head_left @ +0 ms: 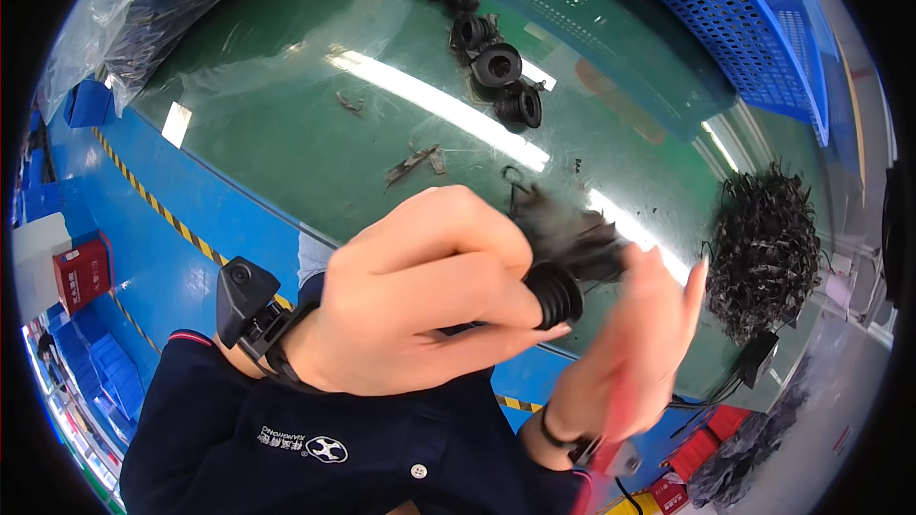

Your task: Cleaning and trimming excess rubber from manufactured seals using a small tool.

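My left hand (429,296) is closed round a black ribbed rubber boot (556,296), whose ringed end sticks out past the fingers. Beside it, my right hand (634,343) is smeared by motion, with some fingers pointing up. A blurred long red thing (611,439) runs across its palm and wrist; its kind and whether the fingers grip it do not show. Just beyond both hands lies a blurred heap of dark scraps (577,238) on the green table (286,153).
Several black rubber boots (497,65) lie in a row toward the far edge. A large pile of black trimmings (766,253) sits at the right. A blue perforated crate (735,19) stands far right, and clear plastic sheeting (124,10) covers the far left. Small scraps (416,164) dot the tabletop.
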`<action>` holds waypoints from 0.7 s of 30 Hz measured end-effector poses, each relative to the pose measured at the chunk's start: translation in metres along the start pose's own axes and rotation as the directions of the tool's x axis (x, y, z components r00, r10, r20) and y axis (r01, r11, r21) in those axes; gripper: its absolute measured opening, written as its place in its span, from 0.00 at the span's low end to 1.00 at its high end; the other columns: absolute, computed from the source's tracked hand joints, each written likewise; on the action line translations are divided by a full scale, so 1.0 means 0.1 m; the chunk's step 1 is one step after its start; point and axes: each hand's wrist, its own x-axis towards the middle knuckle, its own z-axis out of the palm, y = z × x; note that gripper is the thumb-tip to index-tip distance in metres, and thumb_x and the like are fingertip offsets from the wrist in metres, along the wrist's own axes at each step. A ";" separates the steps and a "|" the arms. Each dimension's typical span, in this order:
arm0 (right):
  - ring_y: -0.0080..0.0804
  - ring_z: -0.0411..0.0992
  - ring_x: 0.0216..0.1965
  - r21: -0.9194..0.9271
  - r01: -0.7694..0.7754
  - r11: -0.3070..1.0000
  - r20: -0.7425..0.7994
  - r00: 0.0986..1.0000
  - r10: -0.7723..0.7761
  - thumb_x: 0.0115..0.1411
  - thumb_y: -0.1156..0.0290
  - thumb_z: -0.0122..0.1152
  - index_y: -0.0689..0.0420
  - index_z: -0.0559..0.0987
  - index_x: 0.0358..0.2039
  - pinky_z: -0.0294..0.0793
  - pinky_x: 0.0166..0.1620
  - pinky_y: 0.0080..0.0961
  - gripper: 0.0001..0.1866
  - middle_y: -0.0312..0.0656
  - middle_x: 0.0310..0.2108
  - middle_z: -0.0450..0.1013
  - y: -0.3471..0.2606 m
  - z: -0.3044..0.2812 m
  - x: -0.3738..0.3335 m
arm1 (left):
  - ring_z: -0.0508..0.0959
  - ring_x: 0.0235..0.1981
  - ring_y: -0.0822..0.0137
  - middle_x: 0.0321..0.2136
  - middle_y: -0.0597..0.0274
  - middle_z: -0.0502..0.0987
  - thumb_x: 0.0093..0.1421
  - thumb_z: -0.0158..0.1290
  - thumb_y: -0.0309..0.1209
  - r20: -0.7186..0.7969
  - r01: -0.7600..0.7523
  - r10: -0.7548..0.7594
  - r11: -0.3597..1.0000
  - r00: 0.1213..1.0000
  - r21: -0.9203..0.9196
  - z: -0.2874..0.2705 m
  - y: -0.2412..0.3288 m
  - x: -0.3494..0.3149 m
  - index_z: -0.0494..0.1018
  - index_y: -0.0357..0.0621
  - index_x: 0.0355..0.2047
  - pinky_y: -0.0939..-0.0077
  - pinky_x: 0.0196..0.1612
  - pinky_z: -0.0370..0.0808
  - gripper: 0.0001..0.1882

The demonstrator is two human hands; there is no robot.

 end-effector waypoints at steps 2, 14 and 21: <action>0.43 0.71 0.38 0.389 -0.265 0.882 -0.166 0.922 0.351 0.55 0.78 0.45 0.65 0.70 0.30 0.57 0.50 0.49 0.05 0.50 0.32 0.72 0.15 0.10 0.05 | 0.61 0.18 0.76 0.24 0.62 0.66 0.35 0.64 0.25 -0.054 0.011 -0.019 0.990 0.998 -0.139 0.02 -0.01 0.02 0.69 0.43 0.19 0.84 0.21 0.56 0.13; 0.45 0.71 0.33 0.809 -0.378 0.450 0.228 0.907 0.353 0.53 0.79 0.46 0.68 0.69 0.30 0.65 0.46 0.42 0.06 0.54 0.27 0.71 0.22 -0.01 -0.15 | 0.54 0.15 0.80 0.25 0.61 0.61 0.60 0.38 0.44 0.345 0.524 -0.561 0.193 0.753 -0.830 -0.17 0.07 0.14 0.59 0.45 0.25 0.87 0.19 0.56 0.16; 0.39 0.72 0.31 0.727 -0.452 0.516 0.111 0.820 0.562 0.56 0.68 0.48 0.67 0.68 0.32 0.75 0.28 0.20 0.13 0.52 0.29 0.70 0.22 -0.09 -0.12 | 0.56 0.13 0.79 0.24 0.59 0.61 0.58 0.37 0.49 0.396 0.575 -0.539 0.213 0.743 -0.790 -0.14 0.16 0.13 0.59 0.43 0.25 0.88 0.14 0.54 0.21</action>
